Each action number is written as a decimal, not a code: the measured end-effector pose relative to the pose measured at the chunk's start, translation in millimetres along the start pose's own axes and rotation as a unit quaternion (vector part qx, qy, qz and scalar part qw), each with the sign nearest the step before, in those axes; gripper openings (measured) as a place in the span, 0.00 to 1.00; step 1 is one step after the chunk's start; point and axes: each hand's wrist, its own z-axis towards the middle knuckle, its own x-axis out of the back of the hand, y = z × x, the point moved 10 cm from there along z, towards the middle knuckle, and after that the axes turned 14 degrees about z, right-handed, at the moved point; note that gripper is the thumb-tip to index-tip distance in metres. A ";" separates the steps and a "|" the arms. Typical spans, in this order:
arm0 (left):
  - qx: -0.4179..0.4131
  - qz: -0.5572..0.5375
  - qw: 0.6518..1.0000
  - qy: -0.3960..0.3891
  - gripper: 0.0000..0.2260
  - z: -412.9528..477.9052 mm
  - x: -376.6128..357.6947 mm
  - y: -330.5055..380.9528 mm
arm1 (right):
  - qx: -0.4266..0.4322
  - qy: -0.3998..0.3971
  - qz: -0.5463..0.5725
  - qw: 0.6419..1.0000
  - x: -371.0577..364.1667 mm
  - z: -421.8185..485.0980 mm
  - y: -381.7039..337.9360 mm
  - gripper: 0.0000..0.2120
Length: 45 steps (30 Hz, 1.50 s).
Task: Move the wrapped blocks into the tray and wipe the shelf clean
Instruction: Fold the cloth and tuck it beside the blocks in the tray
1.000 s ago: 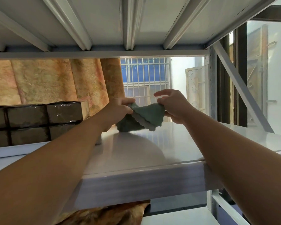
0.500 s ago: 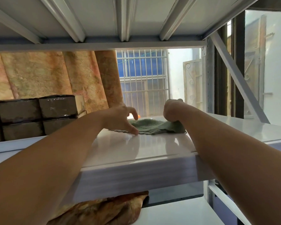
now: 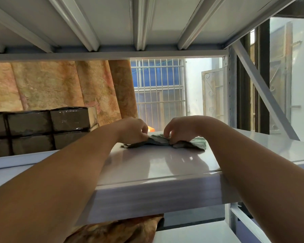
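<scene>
On the white shelf [image 3: 156, 165], toward 12 o'clock from you, the green cloth [image 3: 162, 142] lies bunched, its long axis running from 9 to 3 o'clock. Your left hand [image 3: 132, 131] pinches its left end with fingers curled narrow; your right hand [image 3: 180, 130] pinches the middle the same way. Expect it to be light, soft and floppy, so it will likely fold wherever you lift; gripping at opposite edges should spread it flat. At 10 o'clock the wrapped blocks [image 3: 42, 128] sit stacked, glossy film likely slippery, probably stiff and heavier.
</scene>
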 end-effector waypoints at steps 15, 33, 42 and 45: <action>-0.017 -0.108 0.979 -0.175 0.14 -47.0 -9.5 33.4 | -0.045 -0.091 0.009 0.995 -16.4 -39.8 -15.0 0.11; -0.066 -0.057 0.991 -0.100 0.15 -126.7 36.0 50.9 | 0.028 -0.171 0.166 0.971 -2.1 -111.4 16.5 0.09; -0.015 0.023 0.986 -0.164 0.33 -142.7 13.5 30.5 | 0.099 -0.076 0.177 0.976 18.8 -113.6 21.0 0.08; -0.002 -0.058 0.983 -0.177 0.25 -136.1 12.0 25.1 | 0.126 0.033 0.122 0.984 45.0 -106.2 18.8 0.10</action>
